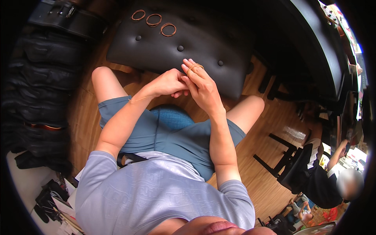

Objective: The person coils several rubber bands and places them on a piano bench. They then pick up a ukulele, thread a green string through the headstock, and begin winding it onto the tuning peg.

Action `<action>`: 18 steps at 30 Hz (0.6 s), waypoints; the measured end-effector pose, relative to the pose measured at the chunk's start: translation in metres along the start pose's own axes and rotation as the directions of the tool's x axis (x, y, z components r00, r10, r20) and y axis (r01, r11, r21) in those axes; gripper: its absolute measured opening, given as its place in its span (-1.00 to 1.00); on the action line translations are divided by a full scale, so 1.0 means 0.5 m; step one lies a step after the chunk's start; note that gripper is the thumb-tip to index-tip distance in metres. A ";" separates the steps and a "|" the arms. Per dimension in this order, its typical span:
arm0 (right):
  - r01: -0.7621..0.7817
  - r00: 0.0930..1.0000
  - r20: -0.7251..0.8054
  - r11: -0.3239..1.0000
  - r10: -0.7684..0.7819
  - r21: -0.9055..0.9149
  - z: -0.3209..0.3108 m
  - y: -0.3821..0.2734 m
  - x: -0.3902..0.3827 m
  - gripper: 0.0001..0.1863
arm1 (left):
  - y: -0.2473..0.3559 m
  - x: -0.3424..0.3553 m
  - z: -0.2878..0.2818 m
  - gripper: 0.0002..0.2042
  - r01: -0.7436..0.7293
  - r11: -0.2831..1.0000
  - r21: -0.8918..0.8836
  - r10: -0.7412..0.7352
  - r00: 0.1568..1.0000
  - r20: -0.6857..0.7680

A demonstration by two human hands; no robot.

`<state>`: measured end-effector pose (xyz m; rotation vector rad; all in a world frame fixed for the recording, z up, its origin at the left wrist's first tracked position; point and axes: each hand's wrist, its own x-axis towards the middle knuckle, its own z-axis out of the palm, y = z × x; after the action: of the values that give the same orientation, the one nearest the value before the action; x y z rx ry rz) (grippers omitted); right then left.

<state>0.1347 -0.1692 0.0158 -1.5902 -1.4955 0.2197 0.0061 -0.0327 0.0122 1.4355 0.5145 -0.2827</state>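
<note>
Above my lap, my right hand (pixel 204 87) has its fingers held nearly straight and close together, with a coil of thin golden-brown wire (pixel 194 68) looped round them. My left hand (pixel 169 83) meets it from the left, its fingers curled in by the right thumb; whatever they pinch is hidden. A fine strand (pixel 141 99) of similar colour crosses my left wrist. Beyond my hands, three round coils of coppery wire, a left one (pixel 138 15), a middle one (pixel 153 20) and a right one (pixel 168 29), lie in a row on a black padded bench (pixel 156 55).
Several black cases (pixel 47 84) stand in a row at the left. I sit on a blue seat (pixel 172 117) above a wooden floor (pixel 250 156). At the lower right are a black chair frame (pixel 280 156) and a person in dark clothes (pixel 321 186). A large black curved object (pixel 313 39) rises at the right.
</note>
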 end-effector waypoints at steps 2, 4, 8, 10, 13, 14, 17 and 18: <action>-0.122 0.992 0.037 0.992 0.121 0.019 -0.008 -0.004 -0.001 -0.72 | 0.008 -0.008 -0.016 -0.82 0.016 0.997 -0.069 -0.015 1.000 0.016; -0.243 0.965 0.114 0.969 0.236 0.045 -0.019 0.000 -0.006 -0.76 | 0.013 -0.018 -0.037 -0.82 0.001 0.974 -0.224 0.007 0.999 0.036; -0.423 0.882 0.302 0.889 0.361 0.173 -0.052 -0.011 -0.003 -0.81 | 0.005 -0.026 -0.073 -0.77 -0.006 0.936 -0.352 0.039 0.996 0.085; -0.465 0.852 0.397 0.841 0.340 0.277 -0.059 -0.007 -0.004 -0.80 | 0.001 -0.031 -0.079 -0.74 0.008 0.917 -0.399 0.052 0.989 0.139; -0.539 0.806 0.500 0.742 0.317 0.400 -0.057 0.017 -0.020 -0.74 | 0.003 -0.033 -0.072 -0.73 0.047 0.890 -0.453 0.073 0.967 0.243; -0.587 0.784 0.504 0.696 0.362 0.413 -0.058 0.017 -0.022 -0.71 | 0.008 -0.030 -0.065 -0.70 0.049 0.883 -0.468 0.074 0.967 0.243; -0.676 0.727 0.547 0.574 0.415 0.463 -0.062 0.016 -0.018 -0.68 | 0.006 -0.019 -0.051 -0.72 0.019 0.834 -0.551 0.106 0.975 0.193; -0.673 0.734 0.545 0.542 0.406 0.503 -0.062 0.010 -0.014 -0.68 | 0.011 -0.019 -0.047 -0.72 0.001 0.838 -0.546 0.094 0.985 0.145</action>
<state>0.1574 -0.1896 0.0267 -1.3710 -0.9018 1.3593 -0.0033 -0.0102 0.0203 0.8549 0.3798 -0.1924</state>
